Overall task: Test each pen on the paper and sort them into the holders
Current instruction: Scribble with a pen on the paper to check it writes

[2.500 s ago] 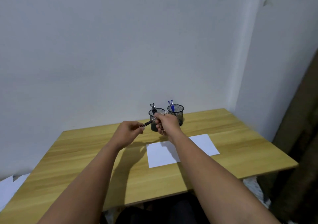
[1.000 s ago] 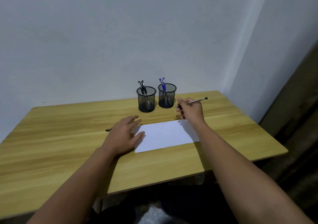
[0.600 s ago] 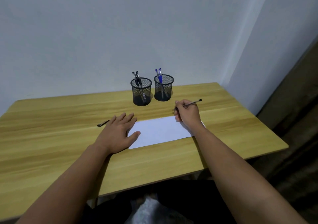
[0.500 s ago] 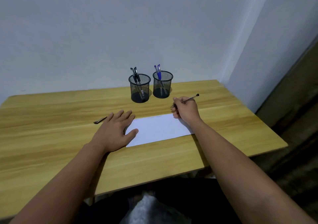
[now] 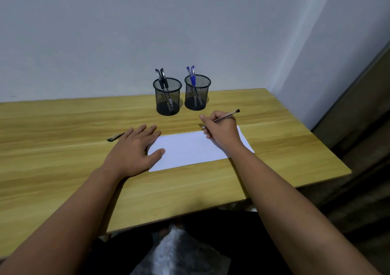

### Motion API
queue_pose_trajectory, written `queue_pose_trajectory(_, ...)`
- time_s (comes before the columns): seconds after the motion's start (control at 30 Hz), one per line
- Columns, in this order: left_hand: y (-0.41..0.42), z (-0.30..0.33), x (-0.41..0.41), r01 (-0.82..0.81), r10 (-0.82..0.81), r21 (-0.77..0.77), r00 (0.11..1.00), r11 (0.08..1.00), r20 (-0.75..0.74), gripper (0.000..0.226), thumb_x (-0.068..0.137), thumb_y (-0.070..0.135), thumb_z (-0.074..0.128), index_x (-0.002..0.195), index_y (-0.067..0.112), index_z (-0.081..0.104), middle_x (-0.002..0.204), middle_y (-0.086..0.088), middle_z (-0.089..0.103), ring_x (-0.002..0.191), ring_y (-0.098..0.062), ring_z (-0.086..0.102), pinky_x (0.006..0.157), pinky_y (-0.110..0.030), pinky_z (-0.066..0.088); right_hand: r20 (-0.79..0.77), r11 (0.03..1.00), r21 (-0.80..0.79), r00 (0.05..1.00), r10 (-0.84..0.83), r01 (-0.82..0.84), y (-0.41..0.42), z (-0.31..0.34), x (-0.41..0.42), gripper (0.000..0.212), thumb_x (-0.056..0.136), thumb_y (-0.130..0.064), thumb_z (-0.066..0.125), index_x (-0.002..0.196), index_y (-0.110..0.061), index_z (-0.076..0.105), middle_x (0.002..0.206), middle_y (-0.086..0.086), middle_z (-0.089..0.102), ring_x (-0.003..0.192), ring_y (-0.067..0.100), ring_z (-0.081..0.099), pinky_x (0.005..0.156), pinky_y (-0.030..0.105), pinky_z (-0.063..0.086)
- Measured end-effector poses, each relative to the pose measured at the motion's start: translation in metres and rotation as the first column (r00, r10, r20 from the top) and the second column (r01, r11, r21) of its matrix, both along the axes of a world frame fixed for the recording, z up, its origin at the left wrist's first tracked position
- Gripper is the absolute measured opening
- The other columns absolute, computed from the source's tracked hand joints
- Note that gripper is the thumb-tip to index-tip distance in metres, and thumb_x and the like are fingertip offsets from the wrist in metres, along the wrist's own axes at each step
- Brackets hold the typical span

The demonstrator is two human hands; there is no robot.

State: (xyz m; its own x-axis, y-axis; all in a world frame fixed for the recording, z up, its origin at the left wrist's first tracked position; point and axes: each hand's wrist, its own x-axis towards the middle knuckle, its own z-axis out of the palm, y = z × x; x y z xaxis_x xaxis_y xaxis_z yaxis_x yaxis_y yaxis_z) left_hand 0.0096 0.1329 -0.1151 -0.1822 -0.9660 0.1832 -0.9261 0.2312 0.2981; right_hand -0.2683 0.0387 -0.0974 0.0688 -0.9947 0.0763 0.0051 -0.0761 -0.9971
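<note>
A white sheet of paper [image 5: 190, 150] lies on the wooden desk [image 5: 63, 169]. My right hand [image 5: 221, 133] grips a thin clear pen [image 5: 226, 116] in a writing hold, its tip at the paper's far edge, where faint marks show. My left hand [image 5: 135, 148] lies flat, fingers spread, on the paper's left end. A pen cap [image 5: 115, 136] lies on the desk just left of my left fingers. Two black mesh holders stand at the back: the left holder [image 5: 167, 97] has black pens, the right holder [image 5: 197, 93] has blue pens.
A white wall runs behind the desk and a corner rises at the right. The desk's right edge [image 5: 337, 154] drops off to a dark floor. My lap shows below the front edge.
Earlier both hands held the pen together in front of the holders. Since then my left hand has settled flat on the paper and my right hand has brought the pen down to the paper's far edge.
</note>
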Motion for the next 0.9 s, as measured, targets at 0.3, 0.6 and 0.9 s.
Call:
queue_pose_trajectory(0.3, 0.0021, 0.0011, -0.0012, -0.006, 0.006, 0.012, 1.0, 1.0, 0.008, 0.08, 0.088, 0.074, 0.029, 0.156, 0.034, 0.036, 0.166, 0.014, 0.022, 0.156, -0.011, 0.013, 0.127, -0.044, 0.01, -0.08, 0.997, -0.015, 0.994, 0.072, -0.073, -0.0002, -0.0064, 0.0003, 0.042, 0.096, -0.015, 0.081, 0.068, 0.002, 0.054, 0.059, 0.02, 0.056, 0.051, 0.025, 0.053, 0.056, 0.036, 0.044)
queue_pose_trajectory(0.6, 0.0031, 0.0025, -0.0016, -0.001, 0.001, 0.033, 1.0, 0.999, -0.011, 0.07, 0.09, 0.07, 0.025, 0.154, 0.044, 0.035, 0.167, 0.014, 0.021, 0.156, -0.009, 0.009, 0.128, -0.043, 0.008, -0.173, 0.998, -0.033, 0.984, 0.05, -0.056, 0.0, -0.0062, 0.0006, 0.039, 0.094, -0.022, 0.083, 0.072, 0.003, 0.063, 0.068, 0.033, 0.063, 0.058, 0.029, 0.055, 0.062, 0.04, 0.047)
queue_pose_trajectory(0.9, 0.002, 0.002, -0.0013, -0.005, 0.004, 0.034, 1.0, 0.999, 0.015, 0.072, 0.089, 0.072, 0.021, 0.154, 0.043, 0.035, 0.167, 0.014, 0.019, 0.156, -0.01, 0.008, 0.128, -0.042, 0.007, -0.14, 1.0, -0.012, 0.99, 0.024, -0.026, -0.0006, -0.0049, 0.0001, 0.038, 0.1, -0.011, 0.074, 0.07, 0.004, 0.056, 0.059, 0.017, 0.06, 0.05, 0.02, 0.055, 0.058, 0.036, 0.046)
